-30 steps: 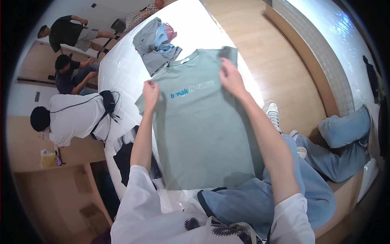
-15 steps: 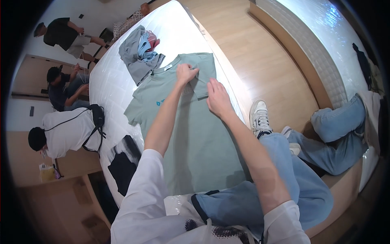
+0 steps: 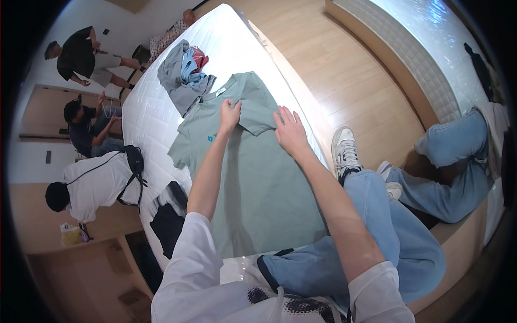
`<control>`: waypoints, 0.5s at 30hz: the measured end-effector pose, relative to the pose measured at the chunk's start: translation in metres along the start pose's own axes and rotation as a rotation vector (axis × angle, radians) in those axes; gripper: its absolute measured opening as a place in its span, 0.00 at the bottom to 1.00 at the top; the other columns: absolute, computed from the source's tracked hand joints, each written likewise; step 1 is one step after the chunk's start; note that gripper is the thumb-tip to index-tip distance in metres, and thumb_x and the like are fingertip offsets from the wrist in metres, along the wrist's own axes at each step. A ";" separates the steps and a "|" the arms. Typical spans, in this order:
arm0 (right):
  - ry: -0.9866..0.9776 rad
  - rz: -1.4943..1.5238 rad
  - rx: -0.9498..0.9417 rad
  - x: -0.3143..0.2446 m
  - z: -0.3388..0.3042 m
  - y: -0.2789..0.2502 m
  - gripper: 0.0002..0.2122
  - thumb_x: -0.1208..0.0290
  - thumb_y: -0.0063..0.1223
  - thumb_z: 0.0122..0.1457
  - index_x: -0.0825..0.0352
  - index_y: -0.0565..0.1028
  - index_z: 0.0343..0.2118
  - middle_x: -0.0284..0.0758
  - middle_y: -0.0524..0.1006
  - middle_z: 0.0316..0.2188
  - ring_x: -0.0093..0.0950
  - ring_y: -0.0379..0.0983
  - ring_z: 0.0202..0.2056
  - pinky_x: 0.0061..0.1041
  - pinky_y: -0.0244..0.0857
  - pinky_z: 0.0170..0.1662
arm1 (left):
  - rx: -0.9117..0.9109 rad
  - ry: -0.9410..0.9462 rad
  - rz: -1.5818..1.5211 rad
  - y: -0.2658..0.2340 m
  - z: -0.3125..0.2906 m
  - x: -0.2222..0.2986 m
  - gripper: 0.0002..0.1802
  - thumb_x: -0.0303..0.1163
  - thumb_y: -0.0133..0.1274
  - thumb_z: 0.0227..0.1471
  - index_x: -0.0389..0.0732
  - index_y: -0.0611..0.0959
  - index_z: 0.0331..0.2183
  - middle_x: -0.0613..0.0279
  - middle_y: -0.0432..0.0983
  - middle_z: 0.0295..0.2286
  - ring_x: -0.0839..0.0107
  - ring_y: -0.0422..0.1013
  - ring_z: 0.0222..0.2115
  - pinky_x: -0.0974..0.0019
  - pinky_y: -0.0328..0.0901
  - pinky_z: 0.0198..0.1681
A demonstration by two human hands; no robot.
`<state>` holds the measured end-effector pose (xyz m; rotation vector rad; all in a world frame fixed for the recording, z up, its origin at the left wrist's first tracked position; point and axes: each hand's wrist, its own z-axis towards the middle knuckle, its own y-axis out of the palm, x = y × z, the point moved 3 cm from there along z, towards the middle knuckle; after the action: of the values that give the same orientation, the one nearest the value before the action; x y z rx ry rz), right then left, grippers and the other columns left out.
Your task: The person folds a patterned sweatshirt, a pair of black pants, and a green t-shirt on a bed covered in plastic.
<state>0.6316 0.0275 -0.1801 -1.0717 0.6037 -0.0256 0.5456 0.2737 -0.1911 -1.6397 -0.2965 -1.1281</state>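
A sage-green T-shirt (image 3: 264,188) lies spread on the white mattress, its collar at the far end and blue lettering on the chest. The sleeve on its right side is turned inward over the body. With the fingers closed, my left hand (image 3: 230,115) pinches cloth at the inner end of that sleeve. My right hand (image 3: 291,131) rests at the shirt's right edge, beside the sleeve, fingers stretched out and slightly apart.
Beyond the collar sits a heap of grey, blue and red clothes (image 3: 183,72) on the plastic-covered mattress (image 3: 145,107). Dark folded garments (image 3: 166,229) lie at the left edge. Several people are on the left; another person's jeans-clad legs (image 3: 447,183) show at the right.
My left hand has drawn toward me and leftward, pulling the right sleeve further in over the shirt. The right hand stays at the edge, its fingers more spread.
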 end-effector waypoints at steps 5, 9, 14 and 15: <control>0.014 -0.057 -0.029 0.017 -0.010 0.012 0.25 0.70 0.51 0.54 0.69 0.64 0.56 0.43 0.60 0.60 0.35 0.53 0.63 0.40 0.47 0.64 | -0.003 0.285 0.514 0.018 -0.013 0.032 0.15 0.33 0.58 0.45 0.33 0.73 0.32 0.42 0.74 0.31 0.52 0.72 0.34 0.56 0.65 0.40; 0.005 -0.106 -0.031 0.014 -0.008 0.010 0.24 0.68 0.48 0.55 0.70 0.65 0.55 0.43 0.61 0.60 0.35 0.54 0.63 0.41 0.46 0.64 | 0.162 0.461 0.711 0.024 0.000 0.067 0.21 0.40 0.58 0.44 0.32 0.74 0.33 0.40 0.75 0.33 0.51 0.73 0.36 0.55 0.66 0.41; -0.007 -0.158 -0.028 0.015 -0.011 0.009 0.24 0.68 0.49 0.55 0.70 0.66 0.55 0.42 0.62 0.60 0.35 0.54 0.63 0.40 0.47 0.64 | -0.275 -0.037 0.370 0.052 0.049 0.094 0.31 0.51 0.59 0.44 0.26 0.80 0.32 0.39 0.78 0.30 0.53 0.75 0.32 0.58 0.68 0.40; -0.006 -0.122 -0.021 0.012 -0.010 0.006 0.24 0.68 0.48 0.55 0.70 0.66 0.55 0.42 0.62 0.60 0.34 0.55 0.62 0.40 0.47 0.63 | -0.270 -0.037 0.372 0.052 0.056 0.090 0.31 0.51 0.59 0.44 0.26 0.80 0.32 0.39 0.78 0.30 0.53 0.75 0.32 0.58 0.68 0.40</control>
<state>0.6350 0.0184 -0.1940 -1.1270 0.5339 -0.1223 0.6567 0.2707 -0.1515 -1.8597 0.1425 -0.8809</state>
